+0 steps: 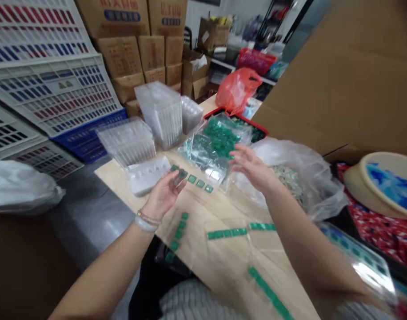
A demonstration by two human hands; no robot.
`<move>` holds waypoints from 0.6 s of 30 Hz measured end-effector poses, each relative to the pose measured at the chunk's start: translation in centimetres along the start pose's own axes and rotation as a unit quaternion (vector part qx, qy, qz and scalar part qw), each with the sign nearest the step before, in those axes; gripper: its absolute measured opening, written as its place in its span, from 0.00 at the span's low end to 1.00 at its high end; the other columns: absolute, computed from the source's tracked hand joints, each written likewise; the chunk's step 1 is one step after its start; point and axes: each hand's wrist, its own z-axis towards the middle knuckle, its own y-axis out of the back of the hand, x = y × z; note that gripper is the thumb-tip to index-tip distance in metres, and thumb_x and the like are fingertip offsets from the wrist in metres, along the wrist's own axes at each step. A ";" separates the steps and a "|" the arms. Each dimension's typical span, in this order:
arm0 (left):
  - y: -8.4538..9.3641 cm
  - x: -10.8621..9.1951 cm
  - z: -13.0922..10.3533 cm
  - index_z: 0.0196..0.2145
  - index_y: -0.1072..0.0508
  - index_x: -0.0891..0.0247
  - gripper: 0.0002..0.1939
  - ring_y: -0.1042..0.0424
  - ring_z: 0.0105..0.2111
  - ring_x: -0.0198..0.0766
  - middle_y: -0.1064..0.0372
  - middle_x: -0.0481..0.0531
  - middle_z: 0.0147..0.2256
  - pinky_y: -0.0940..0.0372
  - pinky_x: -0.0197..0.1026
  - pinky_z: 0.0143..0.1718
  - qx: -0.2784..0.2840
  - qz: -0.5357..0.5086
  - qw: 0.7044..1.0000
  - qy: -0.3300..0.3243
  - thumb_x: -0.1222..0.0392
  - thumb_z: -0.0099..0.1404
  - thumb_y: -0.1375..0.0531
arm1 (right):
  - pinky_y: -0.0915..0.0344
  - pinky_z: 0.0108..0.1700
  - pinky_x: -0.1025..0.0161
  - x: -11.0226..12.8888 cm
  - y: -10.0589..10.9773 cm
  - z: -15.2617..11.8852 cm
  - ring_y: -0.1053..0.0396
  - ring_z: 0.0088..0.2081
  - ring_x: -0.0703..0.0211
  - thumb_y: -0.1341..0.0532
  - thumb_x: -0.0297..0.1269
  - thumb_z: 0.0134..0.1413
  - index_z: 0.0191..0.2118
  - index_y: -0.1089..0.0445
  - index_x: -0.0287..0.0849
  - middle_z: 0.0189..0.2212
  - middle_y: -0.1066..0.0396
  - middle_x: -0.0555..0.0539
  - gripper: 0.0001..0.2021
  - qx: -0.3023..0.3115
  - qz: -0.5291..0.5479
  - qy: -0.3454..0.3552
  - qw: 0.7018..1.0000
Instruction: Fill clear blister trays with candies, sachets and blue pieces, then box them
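Observation:
My left hand (165,193), with bracelets at the wrist, is closed with thumb and fingers at the left end of a row of green square pieces (200,183). The row seems to sit in a clear plastic strip, its edges blurred. My right hand (248,166) hovers with its fingers apart and nothing visible in them. It is beside a clear bag (198,153) with a heap of loose green pieces (220,133). Nearer my body, more green rows (226,233) lie on the wooden table (220,262), some in clear trays.
Stacked clear plastic trays (160,115) and a white tray (148,175) stand at the table's left. On the right are a plastic bag of mixed small pieces (290,180), a cream basin (360,178) and a cardboard sheet (350,89). A red bag (238,89) sits behind.

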 end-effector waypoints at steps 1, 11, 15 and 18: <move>0.2 0.2 -0.5 0.31 0.30 0.63 0.06 0.29 0.32 0.28 0.29 0.45 0.30 0.33 0.33 0.39 -0.001 -0.012 1.000 -0.006 0.70 0.55 0.42 | 0.36 0.34 0.63 -1.5 -1.6 -1.8 0.33 0.33 0.64 0.36 0.33 0.42 0.43 0.37 0.49 0.38 0.32 0.51 0.19 0.040 0.022 -0.055 0.997; 7.9 2.9 -9.4 0.52 0.42 0.58 0.34 0.45 0.54 0.49 0.47 0.59 0.55 0.44 0.52 0.52 0.059 0.575 0.803 -0.146 0.54 0.48 0.36 | 0.34 0.36 0.57 -7.4 -5.7 -11.4 0.29 0.29 0.59 0.36 0.31 0.41 0.34 0.33 0.42 0.31 0.28 0.51 0.10 0.013 0.182 -0.143 0.973; 11.1 4.2 -12.4 0.58 0.49 0.58 0.46 0.64 0.60 0.53 0.62 0.61 0.61 0.58 0.57 0.57 0.247 0.821 0.469 -0.213 0.51 0.43 0.34 | 0.34 0.35 0.58 -6.1 -3.3 -13.9 0.29 0.29 0.61 0.38 0.29 0.44 0.35 0.33 0.42 0.31 0.28 0.50 0.08 0.002 0.174 -0.137 0.975; 12.1 5.2 -12.5 0.59 0.51 0.61 0.41 0.64 0.60 0.52 0.65 0.61 0.61 0.57 0.57 0.56 0.225 0.849 0.404 -0.255 0.55 0.50 0.38 | 0.33 0.34 0.59 -6.0 -2.5 -16.7 0.29 0.28 0.62 0.38 0.28 0.44 0.36 0.33 0.42 0.30 0.28 0.51 0.09 -0.016 0.179 -0.123 0.976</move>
